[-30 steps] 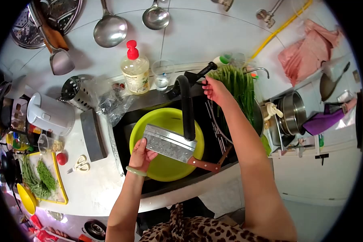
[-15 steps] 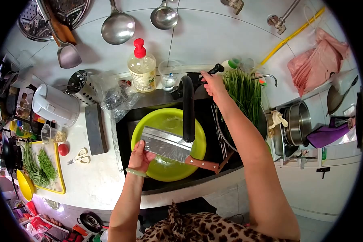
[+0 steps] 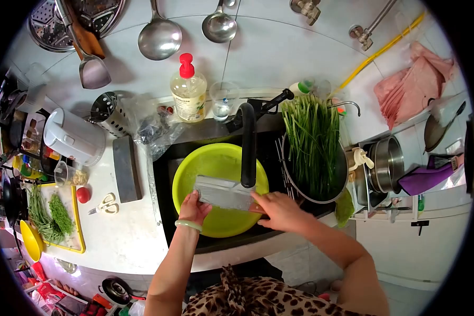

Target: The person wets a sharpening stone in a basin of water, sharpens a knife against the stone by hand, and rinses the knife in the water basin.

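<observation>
A wide cleaver [image 3: 221, 194] lies flat over a yellow-green basin [image 3: 187, 166] in the dark sink. My left hand [image 3: 194, 208] pinches the far left end of its blade, with a pale bangle on the wrist. My right hand [image 3: 280, 210] is at the handle end, its fingers closed round the brown handle, most of which is hidden. The black faucet [image 3: 248, 150] curves over the blade's right end, and the blade looks wet and blurred. Behind it, the faucet's lever has no hand on it.
Long green stalks [image 3: 312, 142] fill a pot right of the basin. Left of the sink are a dark whetstone [image 3: 127, 168], scissors [image 3: 106, 204], a tomato [image 3: 83, 195] and a yellow-edged board [image 3: 79, 231] with cut greens. A soap bottle [image 3: 188, 97] stands behind.
My right hand has left the faucet lever and come down to the cleaver's handle. My left hand still holds the blade, which has shifted slightly right and down.
</observation>
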